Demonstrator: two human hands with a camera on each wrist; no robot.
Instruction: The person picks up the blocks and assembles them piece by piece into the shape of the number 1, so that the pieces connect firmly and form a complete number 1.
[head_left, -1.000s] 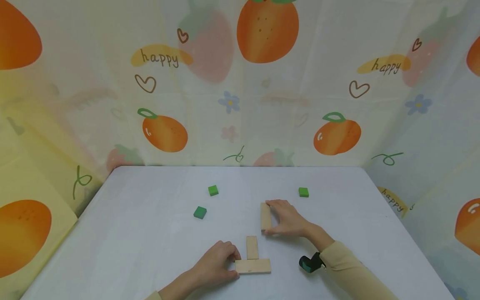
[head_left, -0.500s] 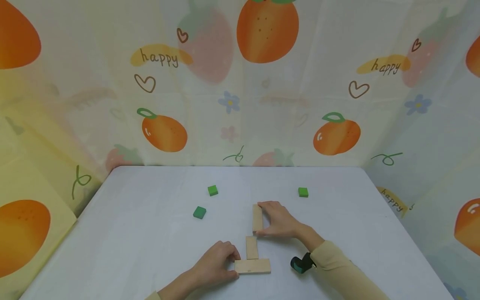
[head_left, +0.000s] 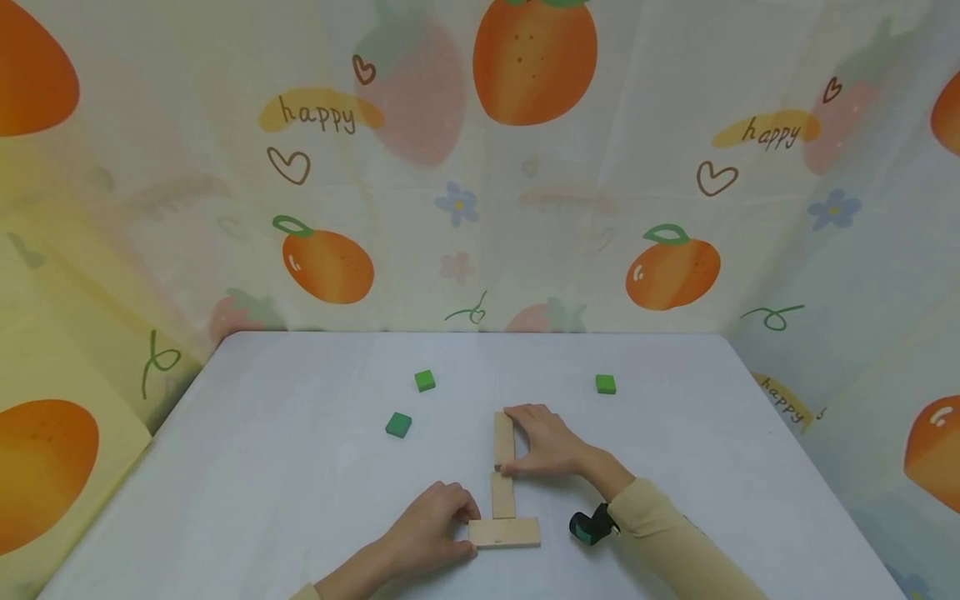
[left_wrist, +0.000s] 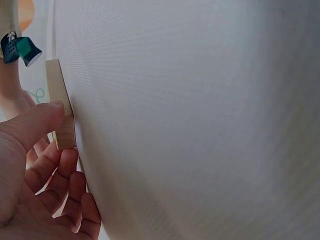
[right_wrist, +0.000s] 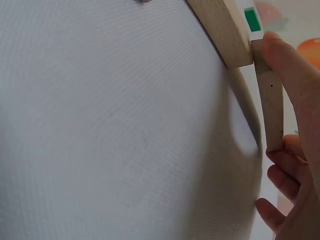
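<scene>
In the head view my left hand [head_left: 432,522] pinches the left end of a crosswise wooden block [head_left: 505,533] between thumb and fingers. The left wrist view shows that thumb [left_wrist: 45,120] pressed on the pale block [left_wrist: 61,102]. A second wooden block [head_left: 503,496] runs away from its middle, forming an upside-down T. My right hand [head_left: 551,446] grips a third wooden block [head_left: 504,440] by its two ends, lengthwise, right at the second block's far end. In the right wrist view this held block [right_wrist: 270,97] adjoins another block [right_wrist: 222,30]; whether they touch is unclear.
Two green blocks, one darker [head_left: 399,425] and one brighter [head_left: 425,381], lie to the left on the white table [head_left: 262,467]. Another green block [head_left: 606,384] lies at the back right. A black wrist device [head_left: 592,525] hangs by the right sleeve. A fruit-print cloth [head_left: 480,250] stands behind.
My right hand has carried its wooden block leftward and slightly nearer, into line with the second block. The left hand and the other blocks have stayed in place.
</scene>
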